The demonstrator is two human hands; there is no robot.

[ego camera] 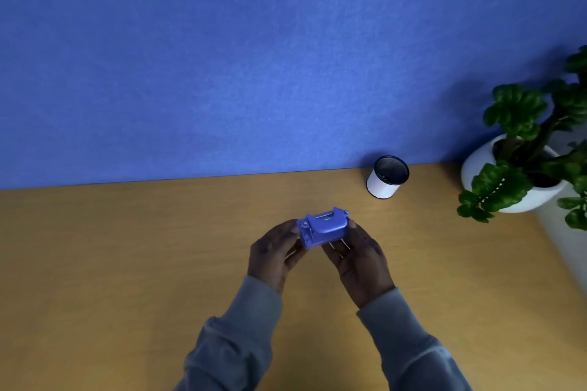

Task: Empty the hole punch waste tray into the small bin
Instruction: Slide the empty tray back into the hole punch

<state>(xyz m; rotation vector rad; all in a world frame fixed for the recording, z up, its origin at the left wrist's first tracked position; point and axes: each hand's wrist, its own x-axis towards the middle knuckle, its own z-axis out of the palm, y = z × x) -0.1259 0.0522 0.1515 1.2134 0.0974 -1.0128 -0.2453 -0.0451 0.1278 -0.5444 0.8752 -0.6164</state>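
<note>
We hold the blue hole punch [323, 229] between both hands, a little above the wooden desk [127, 263], near the middle of the view. Our left hand [275, 255] closes on its left end, with the fingers curled around that side. Our right hand [357, 259] closes on the right end, the thumb under the body and the fingers behind it. The punch is turned with its handle toward us and tilted a little. We cannot tell whether the waste tray is on or off.

The small bin [387, 177], a white cylinder with a dark mesh inside, stands at 2 o'clock from the punch, well apart from it, close to the blue partition wall [254, 57]. It leans a little in this wide view. At 3 o'clock a green plant [521, 124] grows in a white pot [476, 168]. Grey sleeves [241, 336] cover both forearms.
</note>
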